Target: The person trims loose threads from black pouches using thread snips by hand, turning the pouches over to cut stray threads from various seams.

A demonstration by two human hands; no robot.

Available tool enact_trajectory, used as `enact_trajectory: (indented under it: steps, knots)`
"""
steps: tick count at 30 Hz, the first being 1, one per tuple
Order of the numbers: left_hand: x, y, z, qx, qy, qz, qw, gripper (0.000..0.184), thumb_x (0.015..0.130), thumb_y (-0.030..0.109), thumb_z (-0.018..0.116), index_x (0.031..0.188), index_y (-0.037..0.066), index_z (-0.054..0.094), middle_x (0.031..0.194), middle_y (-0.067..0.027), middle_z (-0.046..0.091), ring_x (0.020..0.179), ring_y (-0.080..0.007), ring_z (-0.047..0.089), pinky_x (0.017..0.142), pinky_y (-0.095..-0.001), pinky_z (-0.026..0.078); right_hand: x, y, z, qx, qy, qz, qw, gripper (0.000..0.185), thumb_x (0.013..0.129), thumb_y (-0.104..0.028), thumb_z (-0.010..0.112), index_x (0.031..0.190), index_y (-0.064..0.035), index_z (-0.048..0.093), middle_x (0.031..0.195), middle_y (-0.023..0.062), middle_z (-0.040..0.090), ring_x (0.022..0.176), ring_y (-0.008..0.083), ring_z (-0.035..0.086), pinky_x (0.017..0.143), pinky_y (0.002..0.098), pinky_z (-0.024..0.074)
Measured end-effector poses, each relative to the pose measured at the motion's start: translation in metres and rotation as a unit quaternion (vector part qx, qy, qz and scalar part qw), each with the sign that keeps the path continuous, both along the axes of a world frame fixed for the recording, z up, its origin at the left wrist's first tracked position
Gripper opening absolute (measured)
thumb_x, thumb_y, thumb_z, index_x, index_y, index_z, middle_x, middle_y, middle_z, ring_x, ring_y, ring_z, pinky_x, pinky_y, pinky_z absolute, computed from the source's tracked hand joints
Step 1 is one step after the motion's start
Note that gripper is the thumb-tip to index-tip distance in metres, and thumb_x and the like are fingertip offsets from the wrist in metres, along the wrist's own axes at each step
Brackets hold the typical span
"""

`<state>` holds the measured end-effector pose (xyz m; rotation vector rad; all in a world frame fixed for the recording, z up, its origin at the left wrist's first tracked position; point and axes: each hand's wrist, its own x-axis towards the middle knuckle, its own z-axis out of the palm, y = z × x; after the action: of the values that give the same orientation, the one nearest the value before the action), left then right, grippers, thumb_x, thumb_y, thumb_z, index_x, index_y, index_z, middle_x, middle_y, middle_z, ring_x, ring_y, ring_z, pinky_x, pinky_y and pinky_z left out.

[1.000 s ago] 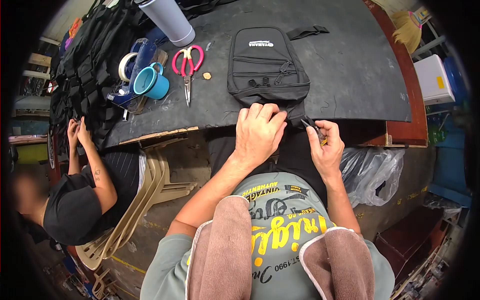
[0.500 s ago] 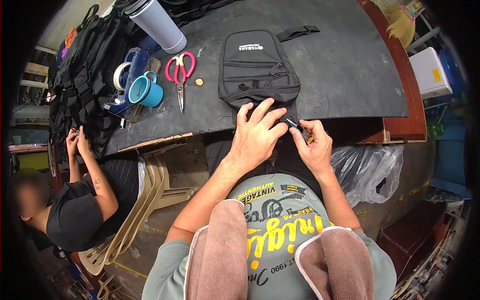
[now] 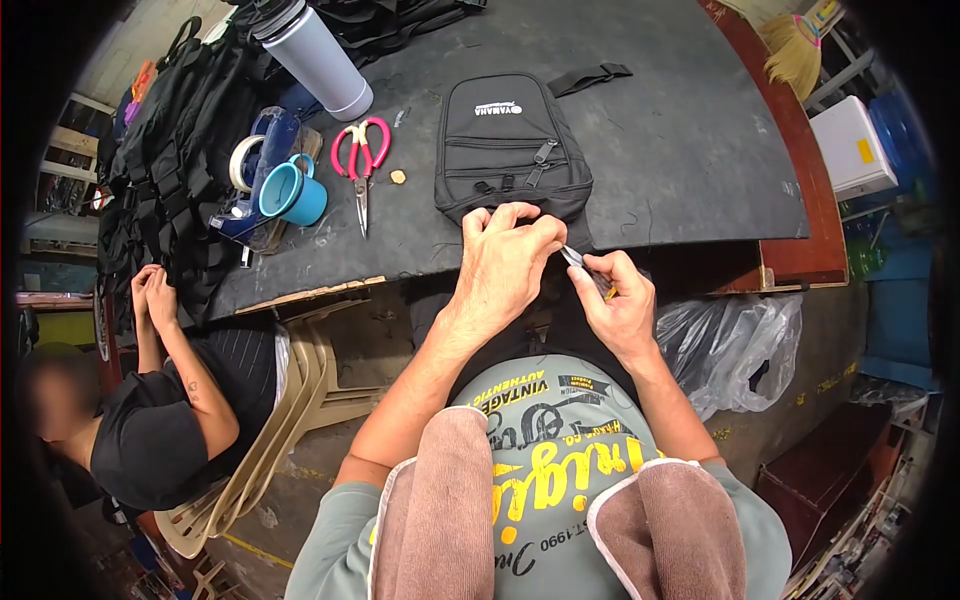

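A black sling bag (image 3: 515,130) with white YAMAHA lettering and zippers lies flat on the table, its near end at the table edge. My left hand (image 3: 500,265) is closed on that near end, fingers curled and pinching the fabric. Just to its right, my right hand (image 3: 618,305) grips small thread snips (image 3: 574,258), whose pointed metal blades reach the left fingertips. The snips' handle, with a bit of yellow, is mostly hidden in the palm. Any thread between the blades is too small to make out.
On the black tabletop (image 3: 690,130) lie red-handled scissors (image 3: 363,170), a turquoise mug (image 3: 294,193), a tape dispenser (image 3: 262,150) and a grey tumbler (image 3: 318,65). Black bags (image 3: 165,160) are heaped at left. A seated person (image 3: 165,420) works beside plastic chairs (image 3: 285,410).
My left fingers have gone from spread to curled on the bag's near edge. The snips in my right hand have moved left, up to those fingers. The bag has shifted slightly.
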<state>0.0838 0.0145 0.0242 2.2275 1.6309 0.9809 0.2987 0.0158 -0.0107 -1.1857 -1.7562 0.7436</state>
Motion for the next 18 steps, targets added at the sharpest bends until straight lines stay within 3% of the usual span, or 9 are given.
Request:
enact_trajectory:
  steps: [7,8,11,13,15,17,18]
  knots:
    - [0.001,-0.001,-0.003,0.012,-0.007,0.001,1.000,0.011,0.107,0.009,0.077,0.117,0.011,0.080,0.116,0.0020,0.084,0.128,-0.0265,0.071,0.110,-0.0501,0.040,-0.006,0.002,0.002,0.024,-0.029,-0.006,0.999,0.020,0.098,-0.012,0.093,0.102,-0.0015,0.076,0.084,0.0150,0.080,0.066,0.0198,0.075,0.062,0.0342,0.0566]
    - [0.001,-0.002,-0.004,0.014,-0.006,0.000,1.000,0.011,0.107,0.009,0.077,0.117,0.011,0.080,0.116,0.0020,0.084,0.128,-0.0265,0.071,0.110,-0.0501,0.040,-0.004,0.001,-0.004,0.017,-0.029,-0.005,0.999,0.019,0.101,-0.012,0.091,0.105,-0.0012,0.076,0.083,0.0122,0.079,0.066,0.0156,0.072,0.063,0.0325,0.0556]
    - [-0.005,-0.009,-0.001,0.120,-0.143,0.036,0.982,0.014,0.113,0.007,0.067,0.114,0.009,0.080,0.109,-0.0033,0.083,0.122,-0.0307,0.073,0.105,-0.0471,0.051,0.002,-0.006,-0.015,-0.008,0.050,-0.029,0.998,0.021,0.104,-0.013,0.089,0.112,-0.0007,0.074,0.082,0.0071,0.077,0.068,0.0101,0.067,0.064,0.0296,0.0537]
    - [-0.031,-0.025,-0.002,0.163,-0.169,0.058,0.970,0.024,0.121,0.014,0.057,0.107,0.005,0.074,0.105,-0.0083,0.081,0.113,-0.0294,0.073,0.098,-0.0436,0.056,0.013,-0.007,-0.024,-0.066,0.107,-0.036,0.991,0.031,0.104,-0.012,0.089,0.126,-0.0010,0.069,0.087,0.0028,0.075,0.075,0.0059,0.062,0.068,0.0269,0.0518]
    - [-0.058,-0.040,-0.015,0.136,-0.281,0.104,0.944,0.034,0.125,0.020,0.048,0.101,0.004,0.066,0.103,-0.0122,0.079,0.104,-0.0229,0.071,0.091,-0.0366,0.057,0.021,-0.005,-0.039,-0.081,0.101,-0.036,0.991,0.034,0.105,-0.014,0.089,0.128,0.0000,0.069,0.092,-0.0009,0.075,0.079,0.0050,0.062,0.071,0.0256,0.0510]
    - [-0.077,-0.055,-0.014,0.122,-0.252,0.158,0.947,0.031,0.126,0.019,0.047,0.101,0.004,0.060,0.101,-0.0133,0.077,0.099,-0.0162,0.069,0.090,-0.0321,0.056,0.023,-0.006,-0.044,-0.130,0.122,-0.032,0.984,0.036,0.105,-0.014,0.089,0.130,0.0008,0.069,0.093,-0.0030,0.074,0.079,0.0038,0.060,0.071,0.0242,0.0497]
    - [-0.079,-0.057,-0.018,0.140,-0.311,0.168,0.925,0.016,0.121,0.010,0.055,0.110,0.003,0.063,0.107,-0.0114,0.077,0.102,-0.0146,0.069,0.091,-0.0309,0.055,0.022,-0.006,-0.044,-0.154,0.132,-0.027,0.979,0.037,0.105,-0.015,0.089,0.131,0.0012,0.068,0.093,-0.0040,0.074,0.080,0.0032,0.059,0.072,0.0234,0.0490]
